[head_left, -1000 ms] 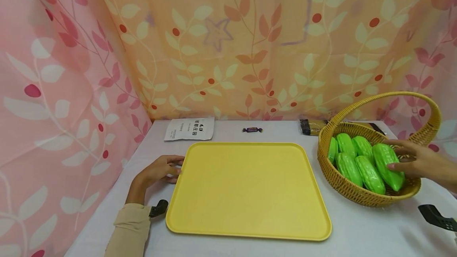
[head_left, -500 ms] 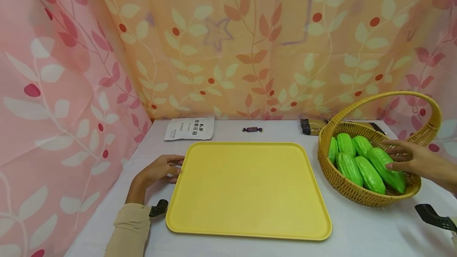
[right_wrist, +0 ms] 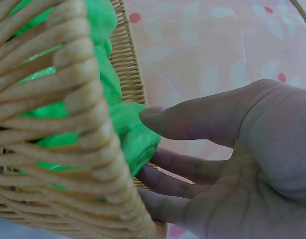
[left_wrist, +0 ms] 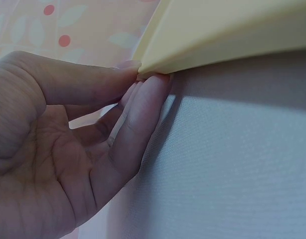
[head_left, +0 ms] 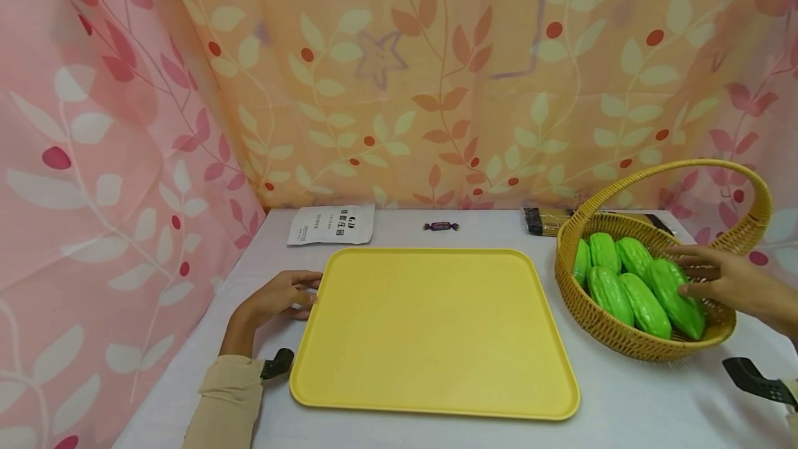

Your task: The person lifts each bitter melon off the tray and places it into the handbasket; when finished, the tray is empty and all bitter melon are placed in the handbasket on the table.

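My left hand [head_left: 283, 294] pinches the left rim of a yellow tray [head_left: 430, 331] that lies on the white table. In the left wrist view the thumb is on top of the rim and the fingers [left_wrist: 143, 112] are below it. On the right, my right hand [head_left: 736, 286] holds a green bitter melon [head_left: 676, 296] at the right side of a wicker basket [head_left: 586, 317]. The right wrist view shows the thumb on that melon [right_wrist: 135, 137], with the fingers around its far side, their tips partly hidden. Several similar melons [head_left: 611, 293] lie beside it.
A white printed pouch [head_left: 332, 225], a purple wrapped candy [head_left: 440, 226] and a dark-and-gold packet [head_left: 548, 222] lie along the table's back edge. The basket's tall handle [head_left: 673, 166] arches above the melons. Patterned curtains [head_left: 399, 89] stand behind and at the sides.
The bitter melon at my right hand swung leftward at its top, then came partway back toward the right. My right hand shifted only slightly. The left hand and tray stayed put.
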Demonstrator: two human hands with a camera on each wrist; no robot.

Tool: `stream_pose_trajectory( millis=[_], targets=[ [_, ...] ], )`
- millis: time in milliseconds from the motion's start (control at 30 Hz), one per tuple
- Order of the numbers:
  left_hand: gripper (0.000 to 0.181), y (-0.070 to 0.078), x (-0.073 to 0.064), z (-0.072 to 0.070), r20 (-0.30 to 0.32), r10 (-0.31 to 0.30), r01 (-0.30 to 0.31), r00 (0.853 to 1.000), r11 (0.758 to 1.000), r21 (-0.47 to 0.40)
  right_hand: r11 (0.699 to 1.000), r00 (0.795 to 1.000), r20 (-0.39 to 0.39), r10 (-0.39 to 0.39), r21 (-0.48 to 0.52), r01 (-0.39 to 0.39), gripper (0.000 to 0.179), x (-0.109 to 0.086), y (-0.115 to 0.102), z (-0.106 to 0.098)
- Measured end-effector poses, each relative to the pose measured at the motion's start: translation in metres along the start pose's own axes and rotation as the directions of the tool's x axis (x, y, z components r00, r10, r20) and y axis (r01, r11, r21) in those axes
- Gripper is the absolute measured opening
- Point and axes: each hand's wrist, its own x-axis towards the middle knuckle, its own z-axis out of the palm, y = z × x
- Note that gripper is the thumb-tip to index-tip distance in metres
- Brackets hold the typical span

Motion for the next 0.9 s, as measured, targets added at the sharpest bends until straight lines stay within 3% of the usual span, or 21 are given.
stream_pose_trajectory(
  millis=[300, 433, 533, 633, 733, 833, 900],
  targets=[
    [0.067, 0.003, -0.001, 0.002, 0.003, 0.008, -0.008, 1.0, 1.0, 0.01, 1.0, 1.0, -0.014, 0.007, -0.011, -0.007, 0.074, -0.005, 0.005, 0.001],
    [0.066, 0.008, -0.001, 0.005, -0.006, -0.002, 0.002, 1.0, 1.0, 0.029, 1.0, 0.997, -0.074, 0.018, -0.008, -0.019, 0.072, -0.015, 0.002, 0.002],
    [0.065, 0.012, -0.001, 0.007, -0.013, -0.009, 0.009, 1.0, 0.998, 0.064, 1.0, 0.986, -0.166, -0.002, -0.002, 0.001, 0.066, -0.025, 0.0, 0.004],
    [0.064, 0.017, -0.003, 0.009, -0.022, -0.013, 0.015, 1.0, 0.995, 0.096, 0.999, 0.956, -0.29, -0.039, 0.006, 0.042, 0.059, -0.034, 0.002, 0.009],
    [0.064, 0.022, -0.006, 0.01, -0.021, -0.004, 0.007, 1.0, 0.991, 0.133, 0.998, 0.903, -0.427, -0.054, -0.004, 0.058, 0.054, -0.044, 0.01, 0.013],
    [0.063, 0.026, -0.014, 0.012, -0.004, 0.024, -0.023, 1.0, 0.979, 0.202, 0.998, 0.86, -0.509, -0.032, -0.06, 0.002, 0.055, -0.054, 0.019, 0.016],
    [0.061, 0.029, -0.021, 0.012, -0.019, 0.06, -0.052, 0.998, 0.956, 0.287, 0.994, 0.85, -0.526, -0.002, -0.097, -0.058, 0.062, -0.059, 0.023, 0.018]
  ],
)
